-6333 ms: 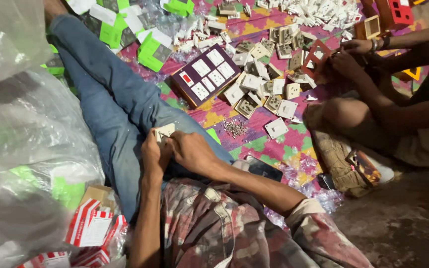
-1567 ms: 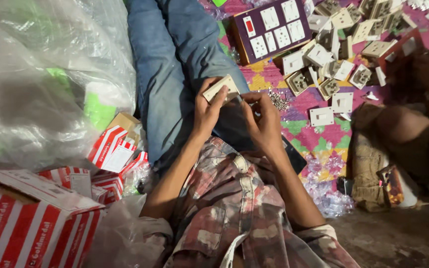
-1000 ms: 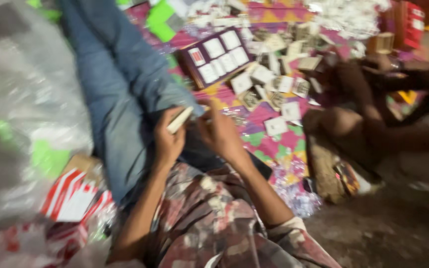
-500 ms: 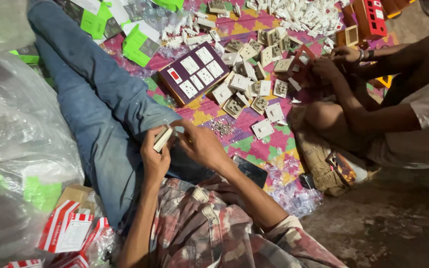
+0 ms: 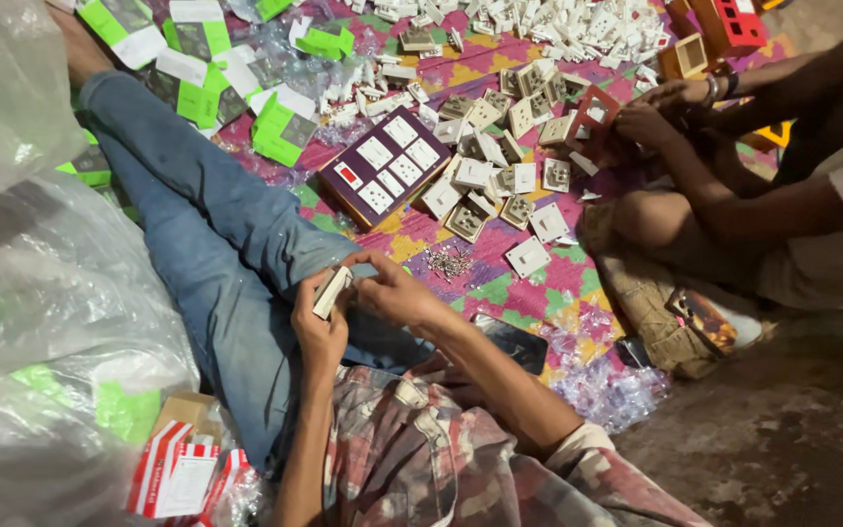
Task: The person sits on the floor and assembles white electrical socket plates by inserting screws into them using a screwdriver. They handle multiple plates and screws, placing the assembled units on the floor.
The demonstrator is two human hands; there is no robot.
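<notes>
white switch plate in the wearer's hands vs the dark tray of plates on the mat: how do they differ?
The switch plate is one pale piece; the dark tray holds several white plates in rows. The switch plate is edge-on to the camera, gripped between the left hand and right hand over the lap; the dark tray lies flat, face up, on the patterned mat, untouched. The tray is clearly larger. Both are rectangular.

A patterned mat [image 5: 500,283] on the floor is crowded: a dark tray of switch plates [image 5: 383,176] and a pile of loose white switch parts [image 5: 500,156] lie ahead, screws [image 5: 451,262] nearer. Large plastic bags [image 5: 41,322] wall off the left. Another person's hands [image 5: 651,112] occupy the far right. A narrow bare strip of mat remains near the screws.
</notes>
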